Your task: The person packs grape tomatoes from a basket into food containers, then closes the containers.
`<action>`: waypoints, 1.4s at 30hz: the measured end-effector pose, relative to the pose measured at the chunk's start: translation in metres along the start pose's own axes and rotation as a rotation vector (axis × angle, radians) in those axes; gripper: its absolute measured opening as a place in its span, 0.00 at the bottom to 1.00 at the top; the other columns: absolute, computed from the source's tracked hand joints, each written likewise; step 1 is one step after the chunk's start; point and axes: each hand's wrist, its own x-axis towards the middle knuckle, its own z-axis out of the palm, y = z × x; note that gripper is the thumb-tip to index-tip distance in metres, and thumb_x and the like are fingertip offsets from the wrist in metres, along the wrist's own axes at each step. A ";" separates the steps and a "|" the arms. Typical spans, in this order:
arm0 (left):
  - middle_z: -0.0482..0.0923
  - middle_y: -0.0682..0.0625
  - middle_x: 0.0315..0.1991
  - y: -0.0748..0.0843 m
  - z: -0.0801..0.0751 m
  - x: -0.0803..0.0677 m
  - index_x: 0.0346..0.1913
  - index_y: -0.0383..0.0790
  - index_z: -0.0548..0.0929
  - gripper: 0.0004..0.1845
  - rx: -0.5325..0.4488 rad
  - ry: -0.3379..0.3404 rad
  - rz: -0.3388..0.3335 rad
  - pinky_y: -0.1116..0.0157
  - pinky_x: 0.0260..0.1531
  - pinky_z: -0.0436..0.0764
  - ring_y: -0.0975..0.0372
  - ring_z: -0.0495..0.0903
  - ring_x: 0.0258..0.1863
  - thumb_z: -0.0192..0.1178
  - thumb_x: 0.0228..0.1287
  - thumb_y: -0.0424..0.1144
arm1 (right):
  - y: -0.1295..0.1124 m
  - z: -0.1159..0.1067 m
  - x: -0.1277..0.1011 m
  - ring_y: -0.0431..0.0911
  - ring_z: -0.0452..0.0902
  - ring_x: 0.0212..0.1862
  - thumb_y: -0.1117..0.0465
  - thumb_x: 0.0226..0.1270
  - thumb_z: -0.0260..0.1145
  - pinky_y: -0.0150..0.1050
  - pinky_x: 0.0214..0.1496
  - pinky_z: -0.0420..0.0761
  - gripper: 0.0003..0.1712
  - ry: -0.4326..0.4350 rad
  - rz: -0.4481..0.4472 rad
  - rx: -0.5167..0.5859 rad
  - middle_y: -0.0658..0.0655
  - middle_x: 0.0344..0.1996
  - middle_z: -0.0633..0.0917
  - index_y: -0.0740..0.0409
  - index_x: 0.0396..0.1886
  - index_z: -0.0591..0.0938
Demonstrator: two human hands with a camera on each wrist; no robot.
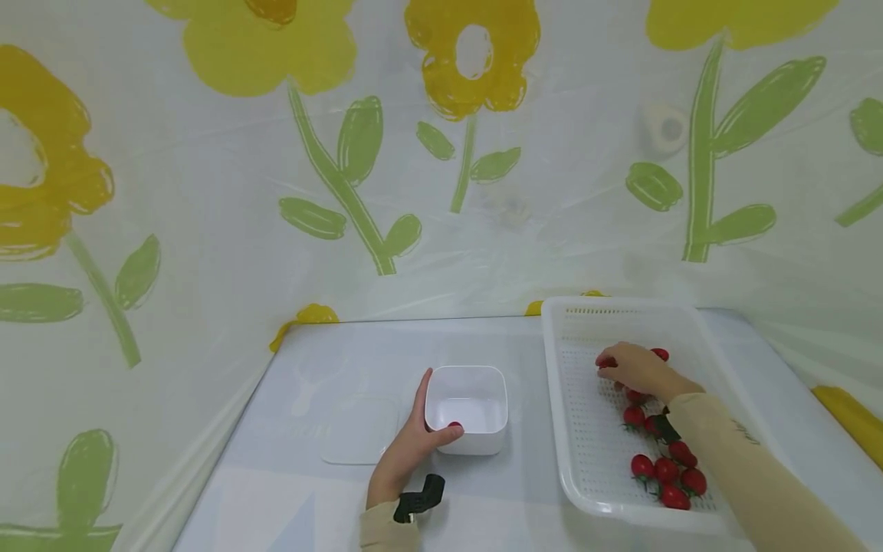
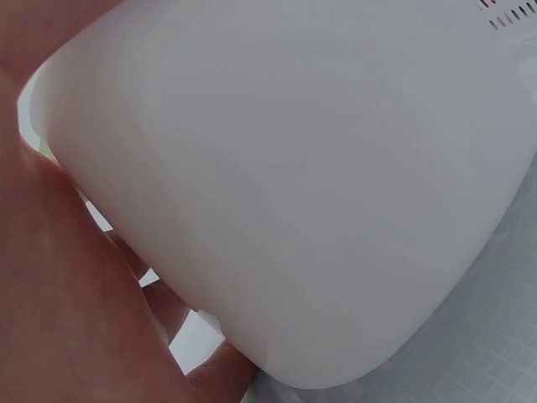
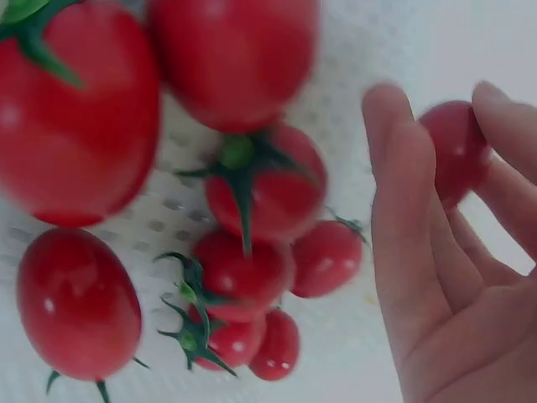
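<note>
My left hand (image 1: 410, 437) grips a white square box (image 1: 469, 441) by its left side, the thumb lying over the near rim. Just by that thumb a bit of a red cherry tomato (image 1: 454, 424) shows inside the box. The left wrist view is filled mostly by the box's pale wall (image 2: 302, 185), with fingers (image 2: 222, 369) along its edge. Over the white perforated basket (image 1: 569, 429), my right hand (image 1: 638, 368) pinches a cherry tomato (image 3: 457, 147) between thumb and fingertips. Several more cherry tomatoes (image 1: 667, 470) with green stems lie in the basket beneath the hand and forearm.
A flat, pale square lid (image 1: 359, 433) lies on the white table (image 1: 276, 460), left of the box. Behind the table hangs a sheet (image 1: 552, 215) printed with yellow flowers. The basket's raised wall stands between the box and the tomatoes.
</note>
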 end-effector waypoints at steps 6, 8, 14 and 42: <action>0.53 0.53 0.63 -0.002 0.000 0.001 0.66 0.71 0.38 0.52 -0.019 0.007 -0.018 0.51 0.57 0.58 0.55 0.59 0.58 0.66 0.49 0.43 | -0.011 -0.016 -0.014 0.46 0.74 0.32 0.62 0.61 0.60 0.37 0.30 0.76 0.16 0.114 -0.081 0.057 0.70 0.48 0.67 0.64 0.48 0.76; 0.53 0.54 0.63 -0.001 0.001 0.000 0.66 0.71 0.38 0.52 -0.017 0.011 -0.019 0.51 0.57 0.57 0.55 0.59 0.58 0.66 0.49 0.43 | -0.016 -0.019 -0.019 0.49 0.73 0.34 0.63 0.61 0.60 0.40 0.33 0.77 0.16 0.152 -0.101 0.058 0.71 0.50 0.66 0.63 0.48 0.77; 0.52 0.49 0.64 0.014 0.003 -0.005 0.68 0.62 0.36 0.55 -0.020 -0.009 -0.010 0.51 0.57 0.57 0.52 0.58 0.59 0.67 0.48 0.43 | -0.028 -0.023 -0.034 0.55 0.70 0.44 0.58 0.61 0.60 0.50 0.43 0.75 0.19 0.239 -0.128 0.058 0.65 0.49 0.71 0.56 0.52 0.76; 0.54 0.51 0.63 0.006 0.000 -0.001 0.68 0.64 0.37 0.53 -0.028 -0.016 0.019 0.55 0.55 0.63 0.54 0.59 0.57 0.65 0.50 0.40 | -0.144 0.014 -0.099 0.39 0.73 0.42 0.57 0.57 0.65 0.31 0.38 0.77 0.23 0.630 -0.342 0.433 0.45 0.49 0.74 0.46 0.54 0.73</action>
